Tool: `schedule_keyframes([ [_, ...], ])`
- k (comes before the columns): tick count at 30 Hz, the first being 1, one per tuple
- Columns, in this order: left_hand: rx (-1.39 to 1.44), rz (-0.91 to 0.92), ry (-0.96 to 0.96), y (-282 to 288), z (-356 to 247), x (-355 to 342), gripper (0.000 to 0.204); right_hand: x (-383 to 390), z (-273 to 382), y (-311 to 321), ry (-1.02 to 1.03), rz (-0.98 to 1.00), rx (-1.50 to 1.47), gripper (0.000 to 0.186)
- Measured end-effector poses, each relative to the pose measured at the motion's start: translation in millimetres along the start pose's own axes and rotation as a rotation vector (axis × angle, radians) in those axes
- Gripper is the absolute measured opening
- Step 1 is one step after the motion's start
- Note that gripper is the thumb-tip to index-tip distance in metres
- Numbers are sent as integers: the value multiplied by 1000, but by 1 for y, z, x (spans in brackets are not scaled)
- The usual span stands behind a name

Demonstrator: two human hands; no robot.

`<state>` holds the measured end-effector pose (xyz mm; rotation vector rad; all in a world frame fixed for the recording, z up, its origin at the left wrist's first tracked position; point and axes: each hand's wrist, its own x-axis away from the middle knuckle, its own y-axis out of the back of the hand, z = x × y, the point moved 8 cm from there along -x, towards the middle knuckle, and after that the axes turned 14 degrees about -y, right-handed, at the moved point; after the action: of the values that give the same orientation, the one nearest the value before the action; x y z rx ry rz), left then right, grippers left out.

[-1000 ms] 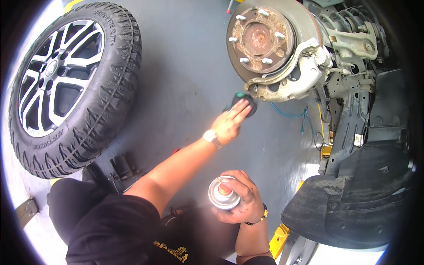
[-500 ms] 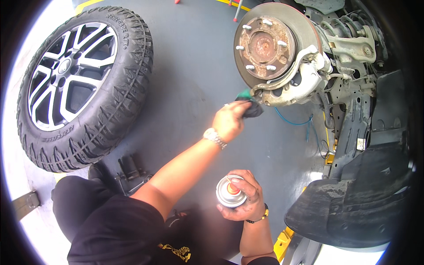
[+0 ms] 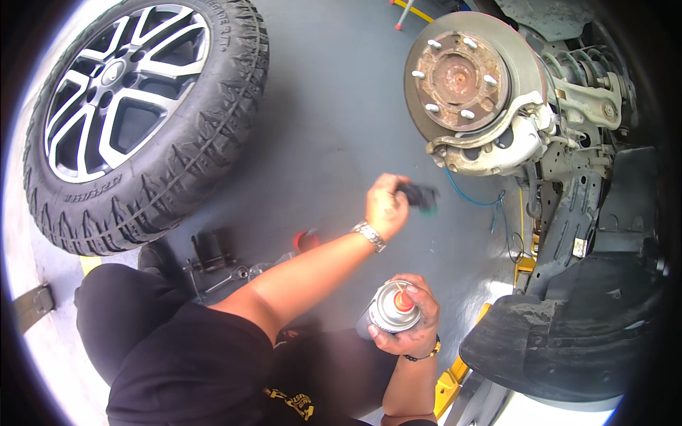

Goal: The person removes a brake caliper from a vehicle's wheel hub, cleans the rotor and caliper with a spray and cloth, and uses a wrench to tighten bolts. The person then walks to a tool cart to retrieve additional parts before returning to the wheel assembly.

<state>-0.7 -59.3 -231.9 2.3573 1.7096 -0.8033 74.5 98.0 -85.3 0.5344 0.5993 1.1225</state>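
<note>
My left hand (image 3: 387, 206), with a metal watch on its wrist, is closed around a small black and green thing (image 3: 420, 195). Motion blurs that thing, so its kind is unclear. It is in the air below the brake caliper (image 3: 508, 150), apart from it. In my right hand (image 3: 419, 323) is a silver spray can (image 3: 394, 309), nearly upright, its red nozzle facing up. The fingers wrap round the can near its top. Above and to the right stands the bare brake disc (image 3: 524, 71), its rusty hub (image 3: 458, 82) carrying several wheel studs.
A large wheel with a knobbly tyre (image 3: 213, 153) leans at the left. Hand tools (image 3: 224, 273) and a red round object (image 3: 307, 241) lie by my left forearm. Suspension parts (image 3: 586, 99), a black liner (image 3: 568, 334) and a yellow stand (image 3: 455, 383) are at the right.
My left hand has drawn back from the caliper, down and slightly right, with the black and green thing. The can has shifted a little right, and its nozzle shows more plainly. The view has shifted too.
</note>
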Motion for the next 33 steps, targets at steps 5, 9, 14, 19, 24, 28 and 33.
schedule_keyframes([
  [5, 65, -220, -279, -6, -76, -49, 44, 1, -1, 4, 13, -57, -122, 78],
  [9, 110, 242, -473, -27, -65, -49, 25, 4, -21, 18, -29, -79, -128, 78],
  [14, -90, 502, -12, 68, 36, -68, 34, 9, -22, 69, 10, -376, -116, 92],
  [19, -791, 1346, 189, 158, 130, -25, 33, 11, -38, 95, -8, -492, -41, 96],
  [24, -697, 1948, 118, 193, 139, 142, 35, -18, -62, 83, -52, -357, -90, 103],
  [28, -757, 1756, 573, 180, 105, 198, 43, -8, -120, 57, -71, -248, -165, 109],
  [33, -680, 1514, 553, 184, 154, 248, 45, 54, -248, -9, -347, -300, -56, 109],
])
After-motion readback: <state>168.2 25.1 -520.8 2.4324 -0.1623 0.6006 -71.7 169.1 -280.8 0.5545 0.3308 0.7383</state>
